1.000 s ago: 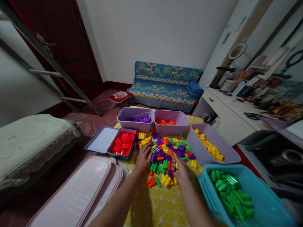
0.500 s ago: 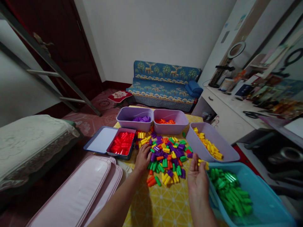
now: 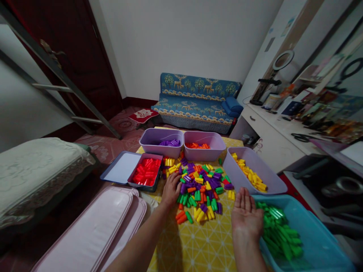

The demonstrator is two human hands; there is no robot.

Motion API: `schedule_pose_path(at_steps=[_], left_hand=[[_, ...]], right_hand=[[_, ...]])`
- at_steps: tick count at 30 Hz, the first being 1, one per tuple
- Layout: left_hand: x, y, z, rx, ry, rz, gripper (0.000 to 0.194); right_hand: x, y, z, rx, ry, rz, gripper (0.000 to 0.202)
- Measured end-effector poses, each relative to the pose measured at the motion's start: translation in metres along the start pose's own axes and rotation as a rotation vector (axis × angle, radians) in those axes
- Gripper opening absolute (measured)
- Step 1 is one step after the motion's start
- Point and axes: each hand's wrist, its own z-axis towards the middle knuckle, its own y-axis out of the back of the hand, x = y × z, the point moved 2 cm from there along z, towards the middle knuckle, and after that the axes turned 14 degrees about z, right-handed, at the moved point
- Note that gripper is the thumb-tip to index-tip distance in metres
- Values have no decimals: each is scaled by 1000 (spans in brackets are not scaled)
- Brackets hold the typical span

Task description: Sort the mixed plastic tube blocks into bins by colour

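A mixed pile of small tube-shaped plastic pieces (image 3: 202, 185) in purple, green, yellow and orange lies on the yellow patterned tablecloth (image 3: 195, 245). At the pile's left edge rests my left hand (image 3: 171, 190), palm down with fingers apart, touching the pieces. My right hand (image 3: 247, 217) is palm up beside the teal bin (image 3: 320, 230), fingers stretched out and nothing on the palm. Just off its fingertips lies a yellow piece (image 3: 231, 195) on the cloth. Green pieces (image 3: 282, 230) fill part of the teal bin.
Lilac bins hold purple pieces (image 3: 170, 142), orange pieces (image 3: 197, 145) and yellow pieces (image 3: 251, 173). Left of the pile, an open tin (image 3: 144, 186) contains red pieces (image 3: 146, 170). Pink lids (image 3: 93, 226) are stacked at the front left. A blue sofa (image 3: 195, 102) stands behind the table.
My right hand has let go of the yellow piece, which now lies on the cloth. The hand has turned palm up and shifted slightly right. My left hand has hardly moved.
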Motion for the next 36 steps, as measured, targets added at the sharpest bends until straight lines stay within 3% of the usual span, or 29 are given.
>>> schedule_pose_path(at_steps=[6,10,14,17,21,24,28,32,36], left_hand=[[2,-2,0,9,3,2,32],[2,-2,0,13,3,2,32],[0,0,0,12,12,-2,32],[-1,1,0,17,13,1,33],[-1,1,0,13,12,2,33],[-1,1,0,8,15,1,33],[-1,1,0,13,8,7,33],[1,-1,-1,4,5,4,32],[0,0,0,8,8,-2,32]], right_hand=[[4,-16,-12,-101,-60,75,24],[-3,-20,-22,-62,-109,41,31],[-18,-17,-35,0,-188,-157,35],[-17,-19,-43,22,-118,-226,36],[7,-29,-44,42,128,-204,45],[33,-30,-34,90,314,-440,45],[58,-11,-6,280,472,-1049,49],[72,28,26,296,398,-1478,51],[79,56,47,382,262,-1656,57]])
